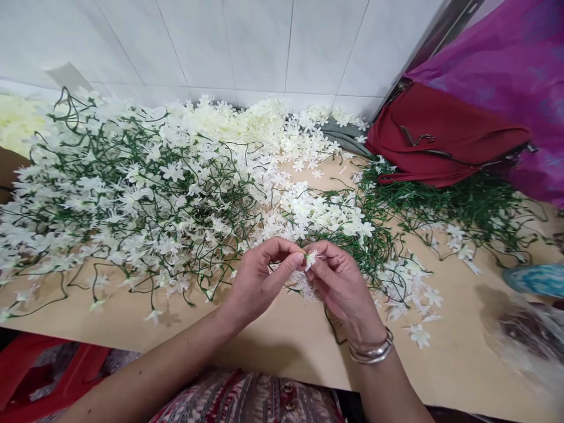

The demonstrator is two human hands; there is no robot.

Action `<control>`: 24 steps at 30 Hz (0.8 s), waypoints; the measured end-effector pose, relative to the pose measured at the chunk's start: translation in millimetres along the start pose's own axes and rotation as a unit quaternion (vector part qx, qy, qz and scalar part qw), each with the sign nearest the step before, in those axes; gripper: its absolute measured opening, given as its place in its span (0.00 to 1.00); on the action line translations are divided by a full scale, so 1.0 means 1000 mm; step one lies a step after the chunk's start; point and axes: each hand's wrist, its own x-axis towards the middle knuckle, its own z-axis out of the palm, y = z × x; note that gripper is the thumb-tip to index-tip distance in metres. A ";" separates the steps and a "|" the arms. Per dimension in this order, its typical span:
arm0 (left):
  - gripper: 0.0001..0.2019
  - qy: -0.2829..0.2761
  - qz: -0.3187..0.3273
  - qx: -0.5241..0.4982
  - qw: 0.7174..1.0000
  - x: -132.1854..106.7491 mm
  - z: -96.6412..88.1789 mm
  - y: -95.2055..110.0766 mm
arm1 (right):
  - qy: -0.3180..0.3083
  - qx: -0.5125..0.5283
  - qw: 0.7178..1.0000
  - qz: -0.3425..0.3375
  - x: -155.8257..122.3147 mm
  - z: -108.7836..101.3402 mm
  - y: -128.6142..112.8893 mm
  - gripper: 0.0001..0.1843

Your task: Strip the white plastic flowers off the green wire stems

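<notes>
A small white artificial flower [312, 258] is pinched between my two hands above the front of the table. My left hand [268, 273] is closed, thumb and forefinger meeting at the flower's base. From the other side my right hand [337, 279] grips it, with fingertips together and a silver bangle on the wrist. A green stem dangles below the right hand. Just beyond my fingers lie loose white flower heads [326, 211] and green stems [374, 247]. To the left spreads a large heap of white flowers on green wire stems [145, 188].
A red bag [440, 132] stands at the back right on bare green stems [476, 205], beside a purple cloth [502, 59]. Clear plastic [529, 335] lies at right. A red stool [48, 364] is below the table [264, 346]. White tiles [255, 47] line the back.
</notes>
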 end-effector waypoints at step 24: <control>0.08 -0.008 0.021 0.065 0.998 -0.006 -0.001 -0.011 | -0.012 -0.038 0.997 0.064 0.000 -0.001 -0.005 0.18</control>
